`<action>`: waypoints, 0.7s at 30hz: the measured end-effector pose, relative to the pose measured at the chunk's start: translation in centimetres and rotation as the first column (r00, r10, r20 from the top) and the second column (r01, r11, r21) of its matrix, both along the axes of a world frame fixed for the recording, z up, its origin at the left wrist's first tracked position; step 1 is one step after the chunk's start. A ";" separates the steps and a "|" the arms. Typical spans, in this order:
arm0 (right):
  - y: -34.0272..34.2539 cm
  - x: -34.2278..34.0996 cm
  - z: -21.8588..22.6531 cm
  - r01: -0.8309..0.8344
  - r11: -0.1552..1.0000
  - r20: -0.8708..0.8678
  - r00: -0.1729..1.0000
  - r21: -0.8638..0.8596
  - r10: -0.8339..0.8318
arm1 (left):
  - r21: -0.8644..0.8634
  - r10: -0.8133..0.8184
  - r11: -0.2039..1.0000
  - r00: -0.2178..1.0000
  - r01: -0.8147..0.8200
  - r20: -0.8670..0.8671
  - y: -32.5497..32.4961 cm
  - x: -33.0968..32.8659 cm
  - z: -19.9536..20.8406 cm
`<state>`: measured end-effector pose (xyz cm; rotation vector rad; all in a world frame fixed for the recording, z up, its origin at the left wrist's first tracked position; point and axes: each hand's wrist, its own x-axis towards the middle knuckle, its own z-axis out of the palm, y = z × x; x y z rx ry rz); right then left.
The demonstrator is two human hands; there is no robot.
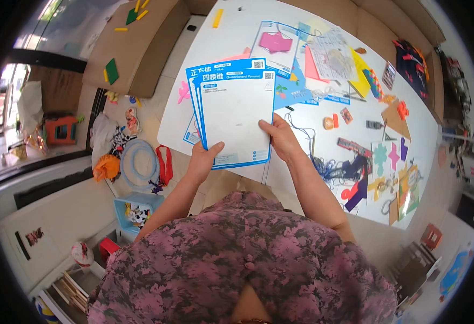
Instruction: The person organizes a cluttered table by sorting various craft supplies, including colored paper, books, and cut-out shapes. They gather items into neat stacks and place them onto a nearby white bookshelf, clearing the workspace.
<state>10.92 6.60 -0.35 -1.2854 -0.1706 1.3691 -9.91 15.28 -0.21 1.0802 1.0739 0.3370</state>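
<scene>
A pink-and-dark mottled top [242, 254], soft and loosely creased, filled the foreground closest to the lens as I watched from my distant post. Above it, a stack of blue-bordered white sheets [237, 119] sat between two bare hands at the near edge of a white table [207, 46], though I could not tell whether it touched the surface. The left hand [200, 163] pinched the lower left corner, thumb on the face; the right hand [284, 139] pinched the right edge, thumb likewise on top, a two-sided grip that, I judged, kept the smooth, flat sheets level and facing the wearer. Their upper left corners fanned slightly, perhaps from loose stacking. Beyond lay a faceted magenta shape [276, 42] on another blue-edged sheet and a glossy yellow sheet [360, 75]. To the right, thin dark cords [329, 171] tangled near a lobed teal cutout [380, 156], probably left spread out for easy reach. A crumpled orange bag [106, 167] slumped on the left.
</scene>
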 end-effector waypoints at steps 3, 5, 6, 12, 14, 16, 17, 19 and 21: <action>1.8 2.7 -2.0 0.041 0.998 0.042 0.998 -0.038 -0.039 | -0.079 0.120 0.990 0.992 -0.117 0.036 0.9 -0.5 -1.0; 3.5 5.5 -3.5 0.190 0.975 -0.038 0.980 -0.119 -0.196 | -0.111 0.216 0.972 0.974 -0.209 0.064 1.4 -0.8 -1.6; 4.5 7.0 -4.7 0.247 0.950 -0.079 0.961 -0.190 -0.265 | -0.103 0.241 0.967 0.969 -0.234 0.062 1.8 -0.9 -1.8; 11.5 11.0 -11.0 0.474 0.749 -0.261 0.735 -0.462 -0.626 | -0.065 0.283 0.957 0.959 -0.283 -0.002 3.0 -1.9 -2.0; 13.1 11.8 -13.3 0.559 0.687 -0.298 0.632 -0.464 -0.716 | -0.058 0.270 0.961 0.963 -0.270 -0.015 3.4 -2.3 -2.0; 14.3 11.2 -13.3 0.639 0.632 -0.266 0.580 -0.438 -0.770 | -0.066 0.293 0.954 0.956 -0.293 -0.008 3.4 -2.9 -2.3; 15.1 11.4 -13.3 0.651 0.582 -0.244 0.538 -0.488 -0.807 | -0.074 0.306 0.949 0.952 -0.306 -0.009 3.6 -3.1 -2.5; 15.2 12.9 -15.2 0.702 0.556 -0.271 0.486 -0.445 -0.831 | -0.093 0.312 0.946 0.950 -0.311 -0.005 4.0 -2.9 -2.4; 14.3 14.2 -15.8 0.721 0.583 -0.372 0.459 -0.375 -0.807 | -0.109 0.330 0.938 0.944 -0.329 -0.010 4.5 -2.7 -2.5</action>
